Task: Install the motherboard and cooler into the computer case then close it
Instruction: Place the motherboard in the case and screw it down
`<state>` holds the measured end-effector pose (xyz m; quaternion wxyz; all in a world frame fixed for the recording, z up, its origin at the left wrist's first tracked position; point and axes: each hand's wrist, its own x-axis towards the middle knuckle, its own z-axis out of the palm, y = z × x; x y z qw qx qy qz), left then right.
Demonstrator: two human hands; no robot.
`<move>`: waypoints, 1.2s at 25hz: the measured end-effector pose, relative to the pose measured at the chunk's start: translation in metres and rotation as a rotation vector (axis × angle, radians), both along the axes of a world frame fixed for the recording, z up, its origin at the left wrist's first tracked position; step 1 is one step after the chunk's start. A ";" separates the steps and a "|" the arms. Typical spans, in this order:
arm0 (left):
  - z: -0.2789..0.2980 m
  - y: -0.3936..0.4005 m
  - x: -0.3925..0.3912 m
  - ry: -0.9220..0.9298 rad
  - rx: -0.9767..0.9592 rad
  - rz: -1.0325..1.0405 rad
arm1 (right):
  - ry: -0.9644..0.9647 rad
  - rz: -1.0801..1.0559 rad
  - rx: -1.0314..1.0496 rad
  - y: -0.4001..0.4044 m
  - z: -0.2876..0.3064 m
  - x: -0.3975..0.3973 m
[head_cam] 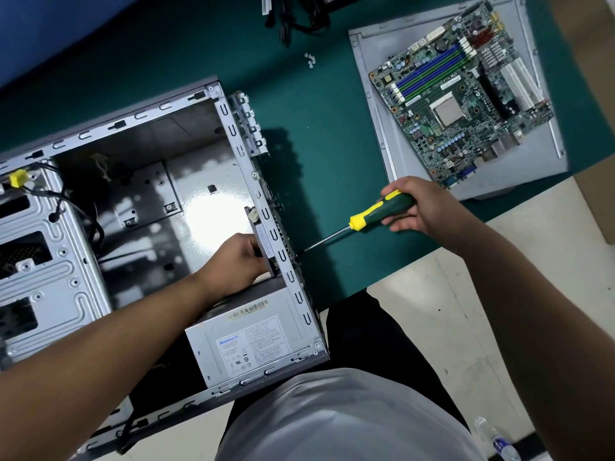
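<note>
Screwing at the computer case (pixel 166 134)

Our right hand (pixel 416 204) grips the screwdriver (pixel 379 212); our left hand (pixel 236 257) grips a part inside; the motherboard (pixel 462 94) lies near the tabletop's (pixel 316 128) far corner.

Bare glossy metal computer case (pixel 186 207), matt green tabletop (pixel 319 134), smooth plastic screwdriver handle (pixel 382 211)

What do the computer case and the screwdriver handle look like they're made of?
Computer case: seemingly bare sheet steel, grey, with stamped slots, folded edges and a glare patch on the floor. Screwdriver: handle probably moulded plastic or rubber, green and yellow, matte; shaft shiny metal.
</note>
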<state>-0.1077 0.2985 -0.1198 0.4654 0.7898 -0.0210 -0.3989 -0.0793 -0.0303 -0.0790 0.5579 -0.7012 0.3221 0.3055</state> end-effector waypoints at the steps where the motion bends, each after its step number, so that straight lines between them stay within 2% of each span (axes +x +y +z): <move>1: 0.000 0.000 0.002 0.014 0.008 -0.011 | -0.004 -0.059 0.138 -0.006 0.000 -0.002; 3: 0.001 0.000 0.005 0.060 0.006 -0.027 | -0.066 -0.022 0.316 -0.016 -0.002 -0.006; 4: 0.002 0.000 0.006 0.081 -0.006 -0.034 | -0.099 0.025 0.317 -0.019 -0.003 -0.008; 6: 0.003 -0.001 0.005 0.108 -0.040 -0.035 | -0.097 0.087 0.210 -0.017 0.000 -0.010; 10: 0.003 -0.002 0.001 0.137 -0.084 0.014 | -0.151 0.374 -0.222 -0.011 -0.001 -0.010; 14: 0.003 -0.002 -0.001 0.157 -0.093 0.009 | -0.098 0.476 -0.084 -0.023 -0.005 -0.013; 15: 0.004 -0.002 -0.001 0.158 -0.094 0.007 | -0.111 0.458 -0.040 -0.028 -0.005 -0.013; 17: 0.005 -0.003 -0.001 0.161 -0.083 0.005 | -0.088 0.162 0.208 -0.025 0.000 -0.009; 18: 0.006 -0.003 -0.001 0.163 -0.073 0.004 | -0.071 0.070 0.230 -0.018 0.005 -0.008; 19: 0.006 -0.004 -0.002 0.164 -0.062 0.004 | -0.074 0.054 0.134 -0.010 0.006 -0.005; 21: 0.006 -0.005 -0.003 0.177 -0.044 0.011 | -0.101 0.225 -0.160 0.001 0.005 -0.002; 22: 0.006 -0.006 -0.003 0.184 -0.034 0.012 | -0.095 0.250 -0.210 0.005 0.004 0.000; 25: 0.005 -0.006 -0.003 0.199 -0.014 -0.004 | 0.019 0.081 0.027 0.002 0.004 0.003; 27: 0.004 -0.006 -0.003 0.206 -0.017 -0.007 | 0.026 0.017 0.189 -0.009 0.006 0.002; 29: 0.002 -0.005 -0.004 0.212 -0.018 -0.001 | -0.053 0.049 0.167 -0.012 0.008 -0.001; 30: 0.001 -0.004 -0.004 0.212 -0.016 0.006 | -0.084 0.102 0.084 -0.009 0.009 -0.002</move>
